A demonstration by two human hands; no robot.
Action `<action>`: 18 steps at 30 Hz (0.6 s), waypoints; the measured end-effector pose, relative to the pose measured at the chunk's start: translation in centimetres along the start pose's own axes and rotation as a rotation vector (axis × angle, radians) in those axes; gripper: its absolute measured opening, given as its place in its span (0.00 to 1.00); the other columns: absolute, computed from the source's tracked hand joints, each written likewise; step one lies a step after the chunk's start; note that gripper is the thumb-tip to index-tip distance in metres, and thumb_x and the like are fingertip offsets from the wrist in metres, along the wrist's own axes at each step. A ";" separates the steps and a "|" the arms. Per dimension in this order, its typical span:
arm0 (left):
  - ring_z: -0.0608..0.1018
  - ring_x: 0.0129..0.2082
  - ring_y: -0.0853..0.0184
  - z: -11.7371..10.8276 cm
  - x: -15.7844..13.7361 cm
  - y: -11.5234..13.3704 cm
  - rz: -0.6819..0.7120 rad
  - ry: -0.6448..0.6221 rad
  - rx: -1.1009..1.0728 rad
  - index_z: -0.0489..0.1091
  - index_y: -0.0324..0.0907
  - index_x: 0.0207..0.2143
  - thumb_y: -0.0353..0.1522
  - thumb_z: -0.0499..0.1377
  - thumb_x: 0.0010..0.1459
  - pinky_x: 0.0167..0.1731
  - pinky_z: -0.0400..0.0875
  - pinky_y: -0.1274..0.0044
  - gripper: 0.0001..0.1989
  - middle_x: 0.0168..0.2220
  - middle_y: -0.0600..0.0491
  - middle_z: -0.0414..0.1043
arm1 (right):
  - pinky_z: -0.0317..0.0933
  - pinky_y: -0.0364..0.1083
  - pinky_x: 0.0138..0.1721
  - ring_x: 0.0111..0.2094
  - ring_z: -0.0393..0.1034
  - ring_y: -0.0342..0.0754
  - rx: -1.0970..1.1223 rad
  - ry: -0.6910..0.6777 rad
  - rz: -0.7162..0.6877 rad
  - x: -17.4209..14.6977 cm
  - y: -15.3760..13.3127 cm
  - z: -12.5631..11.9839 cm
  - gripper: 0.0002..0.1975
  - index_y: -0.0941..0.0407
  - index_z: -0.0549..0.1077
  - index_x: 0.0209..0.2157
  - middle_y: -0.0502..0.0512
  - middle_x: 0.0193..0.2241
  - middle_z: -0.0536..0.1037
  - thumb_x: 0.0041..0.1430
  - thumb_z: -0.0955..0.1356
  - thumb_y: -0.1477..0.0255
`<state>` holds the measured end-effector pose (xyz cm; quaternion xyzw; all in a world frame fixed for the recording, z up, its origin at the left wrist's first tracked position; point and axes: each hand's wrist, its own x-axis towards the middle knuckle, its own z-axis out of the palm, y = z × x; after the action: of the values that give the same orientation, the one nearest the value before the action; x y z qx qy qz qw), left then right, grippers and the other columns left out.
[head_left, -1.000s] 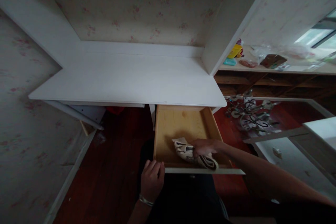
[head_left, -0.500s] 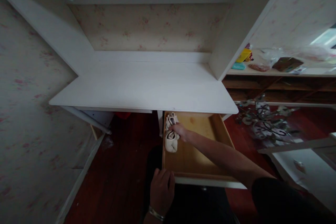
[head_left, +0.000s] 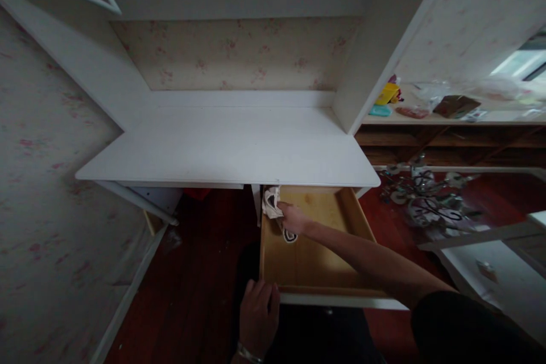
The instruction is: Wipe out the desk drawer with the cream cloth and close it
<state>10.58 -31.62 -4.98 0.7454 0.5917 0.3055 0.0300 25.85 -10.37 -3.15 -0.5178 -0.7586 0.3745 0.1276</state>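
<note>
White laminate covered the worktop, which filled the middle of the view beneath a floral-papered back wall. Dark red floorboards ran under it and off to the near left. To the right, a long wooden shelf carried a yellow packet, a brown box and some clear wrapping, and on the floor below it lay a tangle of metal fittings.

Under the right half of the worktop a pale wooden drawer stood pulled out toward the person, its white front panel nearest. The right arm, in a dark sleeve, stretched from the near right across the drawer to its far left corner. There the right hand was clenched on a cream cloth with dark markings, which sat bunched against the drawer's left wall, just below the worktop's front edge; a small part of the cloth showed under the hand on the drawer bottom.

The left hand rested on the near left corner of the drawer, its fingers curled over the front edge in a loose grip on the wood, with a metal bracelet on the wrist.
</note>
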 end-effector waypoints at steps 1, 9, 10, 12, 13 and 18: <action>0.71 0.26 0.70 -0.1 0.0 0.0 0.006 0.000 0.003 0.67 0.43 0.26 0.27 0.49 0.61 0.41 0.63 0.72 0.12 0.22 0.56 0.67 | 0.54 0.50 0.55 0.57 0.58 0.53 -0.101 -0.003 -0.108 -0.9 0.3 -0.1 0.28 0.55 0.66 0.53 0.59 0.55 0.67 0.48 0.64 0.81; 0.75 0.32 0.68 0.3 -0.6 -0.2 0.065 0.041 0.063 0.70 0.43 0.32 0.26 0.48 0.62 0.46 0.62 0.70 0.12 0.27 0.55 0.73 | 0.43 0.60 0.61 0.63 0.45 0.49 -0.882 0.023 -0.619 1.9 6.2 0.1 0.21 0.53 0.64 0.56 0.54 0.59 0.62 0.63 0.58 0.79; 0.75 0.32 0.68 0.4 -0.7 -0.3 0.062 0.037 0.069 0.69 0.43 0.32 0.26 0.48 0.62 0.46 0.62 0.70 0.12 0.27 0.55 0.73 | 0.42 0.59 0.61 0.62 0.48 0.49 -0.918 0.018 -0.603 2.7 6.8 0.2 0.19 0.53 0.67 0.53 0.55 0.57 0.65 0.62 0.59 0.78; 0.75 0.32 0.68 0.5 -0.8 -0.2 0.054 0.033 0.075 0.69 0.43 0.31 0.27 0.48 0.62 0.46 0.62 0.70 0.11 0.27 0.55 0.73 | 0.41 0.59 0.61 0.59 0.57 0.51 -0.964 0.012 -0.568 3.8 7.7 0.1 0.17 0.55 0.71 0.49 0.57 0.54 0.69 0.62 0.59 0.78; 0.74 0.32 0.68 0.6 -0.8 -0.2 0.050 0.033 0.074 0.69 0.43 0.31 0.27 0.48 0.62 0.47 0.61 0.70 0.11 0.27 0.55 0.73 | 0.42 0.59 0.61 0.56 0.61 0.51 -0.979 0.011 -0.553 4.0 8.2 0.0 0.16 0.56 0.72 0.47 0.58 0.54 0.70 0.62 0.59 0.78; 0.73 0.30 0.69 0.3 -0.3 0.0 0.043 0.009 0.073 0.68 0.43 0.29 0.26 0.49 0.61 0.44 0.62 0.71 0.11 0.25 0.56 0.70 | 0.42 0.60 0.61 0.48 0.68 0.51 -1.047 0.019 -0.441 2.1 11.0 -2.3 0.14 0.57 0.74 0.45 0.57 0.51 0.72 0.61 0.60 0.77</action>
<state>10.71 -31.77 -5.36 0.7571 0.5866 0.2877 -0.0063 33.88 -5.53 -9.62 -0.3447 -0.9320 -0.0916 -0.0643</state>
